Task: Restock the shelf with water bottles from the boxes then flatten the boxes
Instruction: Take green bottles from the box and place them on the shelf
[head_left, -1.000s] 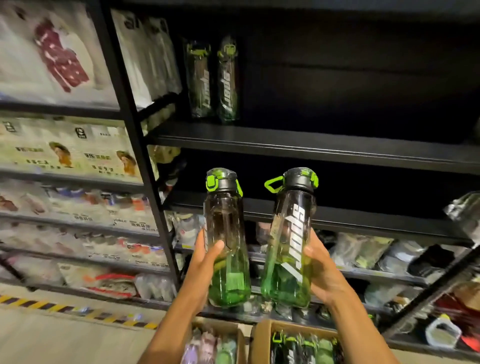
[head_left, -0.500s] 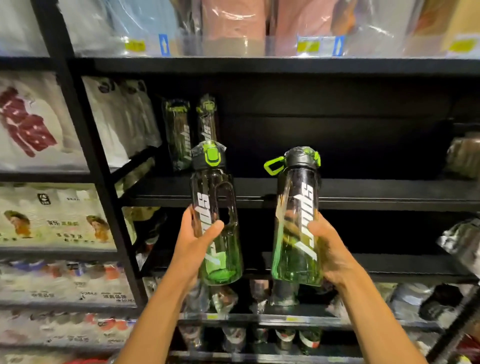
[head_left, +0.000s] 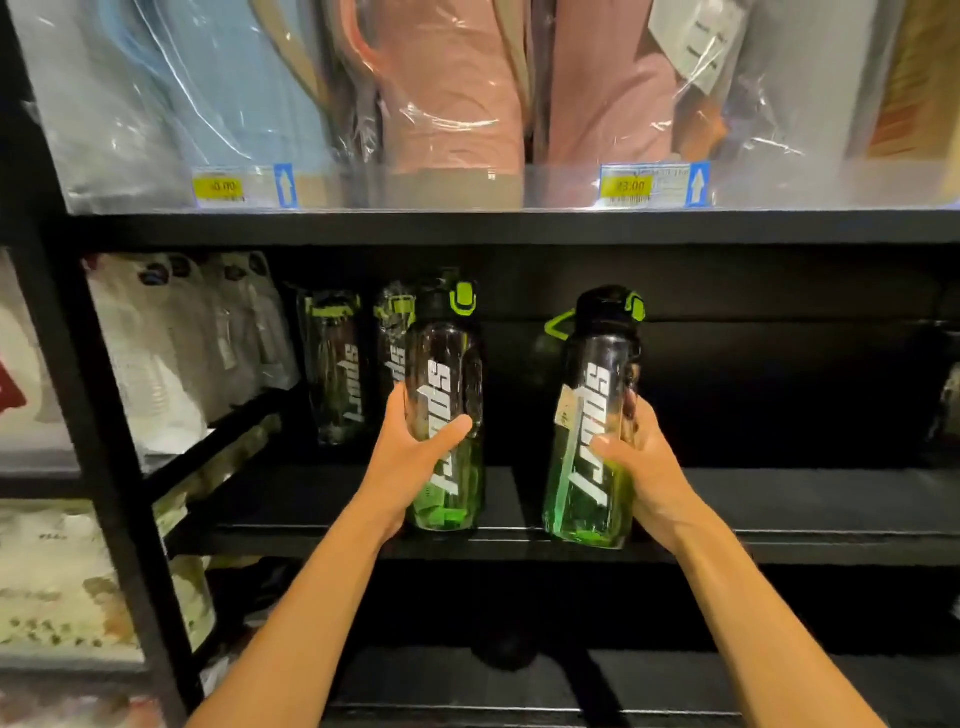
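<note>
At the shelf (head_left: 805, 512) edge, fingers (head_left: 452, 428) of our left hand (head_left: 408, 452) clamp the 11 o'clock bottle (head_left: 444, 379), those of our right hand (head_left: 649, 473) the 1 o'clock bottle (head_left: 592, 405); both upright, bases low, likely to stand beside 2 stocked bottles (head_left: 335, 369) at 10 o'clock.

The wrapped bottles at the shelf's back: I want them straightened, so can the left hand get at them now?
Probably not: the left hand grips a green bottle right in front of the wrapped bottles, so it is full and blocked.

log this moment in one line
left hand: grips left bottle | right hand: grips right bottle | bases at shelf front edge | two wrapped bottles back left
</note>
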